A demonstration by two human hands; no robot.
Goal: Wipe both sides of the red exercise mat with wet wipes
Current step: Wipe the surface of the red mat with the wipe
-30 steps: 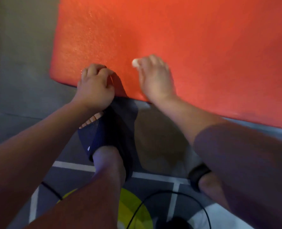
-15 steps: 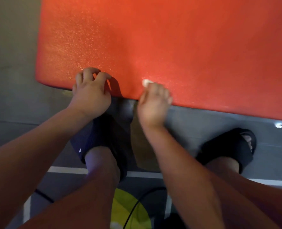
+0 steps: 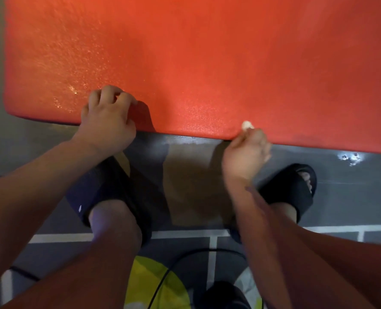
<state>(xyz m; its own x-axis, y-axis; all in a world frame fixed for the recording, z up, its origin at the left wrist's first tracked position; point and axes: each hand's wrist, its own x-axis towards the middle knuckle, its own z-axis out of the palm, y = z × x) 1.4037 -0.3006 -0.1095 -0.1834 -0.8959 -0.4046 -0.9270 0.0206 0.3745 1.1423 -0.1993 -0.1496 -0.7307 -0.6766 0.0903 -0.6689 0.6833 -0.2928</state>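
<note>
The red exercise mat (image 3: 207, 59) lies flat on the floor and fills the upper half of the head view. It shines wet near its left end. My left hand (image 3: 108, 118) rests on the mat's near edge with its fingers curled, knuckles up. My right hand (image 3: 246, 150) sits at the near edge further right and pinches a small balled white wet wipe (image 3: 247, 125), which touches the mat's rim. Only a bit of the wipe shows above the fingers.
Both my feet in black slides (image 3: 294, 190) stand on the grey floor (image 3: 352, 201) just short of the mat. White floor lines (image 3: 185, 234) cross below them. A black cable (image 3: 169, 270) runs over a yellow-green patch (image 3: 149, 284) at the bottom.
My right hand has slid the wipe rightward and back toward me, from on the mat to its near edge. My left hand has stayed at the edge. The view has shifted, showing both feet.
</note>
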